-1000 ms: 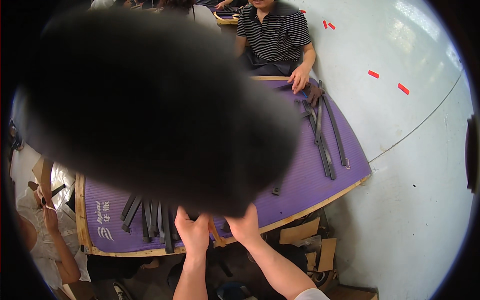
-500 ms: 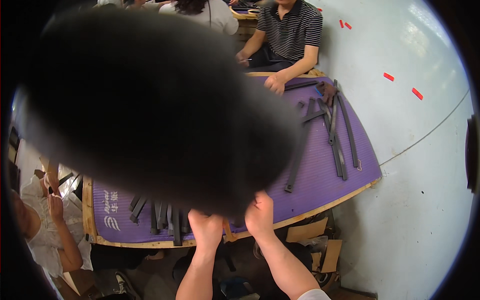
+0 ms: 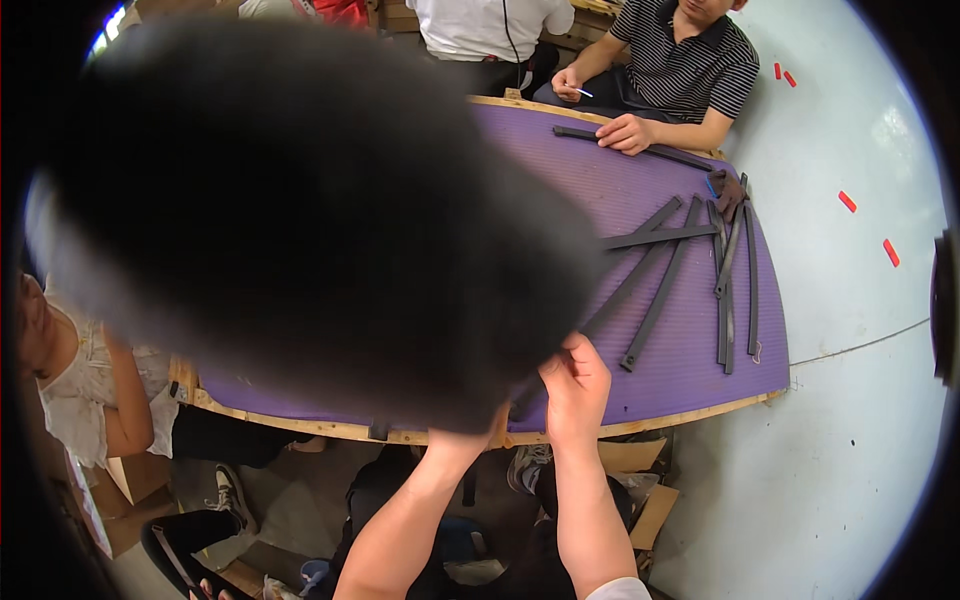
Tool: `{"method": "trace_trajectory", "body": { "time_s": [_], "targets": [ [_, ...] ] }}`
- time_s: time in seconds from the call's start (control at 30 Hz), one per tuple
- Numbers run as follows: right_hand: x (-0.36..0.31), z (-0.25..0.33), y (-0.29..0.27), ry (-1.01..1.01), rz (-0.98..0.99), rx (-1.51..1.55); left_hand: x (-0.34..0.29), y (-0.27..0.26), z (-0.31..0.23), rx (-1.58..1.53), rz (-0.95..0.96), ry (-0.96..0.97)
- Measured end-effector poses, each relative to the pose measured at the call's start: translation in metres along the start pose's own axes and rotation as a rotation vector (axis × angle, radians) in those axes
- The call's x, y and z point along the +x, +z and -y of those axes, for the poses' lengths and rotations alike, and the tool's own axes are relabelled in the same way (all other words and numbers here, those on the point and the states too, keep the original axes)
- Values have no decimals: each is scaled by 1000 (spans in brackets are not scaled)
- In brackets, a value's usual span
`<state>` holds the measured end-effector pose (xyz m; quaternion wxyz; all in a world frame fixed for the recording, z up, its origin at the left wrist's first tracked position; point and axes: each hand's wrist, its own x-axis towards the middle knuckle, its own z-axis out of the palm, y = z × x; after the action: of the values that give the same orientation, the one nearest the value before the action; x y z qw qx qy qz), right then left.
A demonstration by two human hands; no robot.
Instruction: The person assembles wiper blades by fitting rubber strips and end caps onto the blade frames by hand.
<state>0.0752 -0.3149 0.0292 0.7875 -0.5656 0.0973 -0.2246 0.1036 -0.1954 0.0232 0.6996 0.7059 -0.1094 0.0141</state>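
A large blurred dark shape [image 3: 330, 230] covers the left and middle of the view and hides much of the table. At the near table edge my right hand [image 3: 578, 395] is closed, its thumb and fingertips pressed together beside the shape's lower right border. What it pinches, if anything, I cannot make out. My left hand [image 3: 462, 443] is just left of it, its fingers hidden behind the dark shape. Part of a dark strip [image 3: 526, 398] shows between the hands. Beyond them, several black flat strips [image 3: 660, 300] lie crossed on the purple ribbed mat [image 3: 690, 380].
Across the table a person in a striped shirt [image 3: 690, 60] rests a hand [image 3: 627, 133] on a black strip and holds a thin white stick [image 3: 584, 93]. A dark glove [image 3: 727, 190] lies by the far right corner. Another person [image 3: 85, 370] sits at left. Cardboard [image 3: 655, 515] is below the wooden edge.
The view has shifted, so the table's right side sits further right and higher. My right hand has moved right and up, away from my left. The person opposite now touches a strip.
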Motion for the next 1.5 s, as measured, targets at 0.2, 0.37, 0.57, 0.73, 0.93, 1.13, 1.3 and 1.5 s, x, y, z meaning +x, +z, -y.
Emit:
{"method": "trace_trajectory", "body": {
  "time_s": [0.2,0.37,0.57,0.73,0.93,1.13,1.3,1.5],
  "targets": [
    [-1,-5,2,13,4,-26,1,-2,9,118,-10,115],
    [0,-4,3,7,-12,-57,2,-1,10,77,-5,48],
    [2,-5,6,8,-16,-74,3,-3,12,56,-1,23],
    [2,-7,6,4,-33,-94,3,-1,12,48,-7,22],
    [2,-8,4,-12,-28,-95,3,-1,11,45,2,17],
    [3,-8,8,-7,-39,-100,4,-1,11,29,-18,16],
    [3,-9,6,-4,-35,-107,4,-2,6,-4,-8,-20],
    [2,-7,6,-11,-39,-102,3,-1,10,36,-27,-3]
  ]
}}
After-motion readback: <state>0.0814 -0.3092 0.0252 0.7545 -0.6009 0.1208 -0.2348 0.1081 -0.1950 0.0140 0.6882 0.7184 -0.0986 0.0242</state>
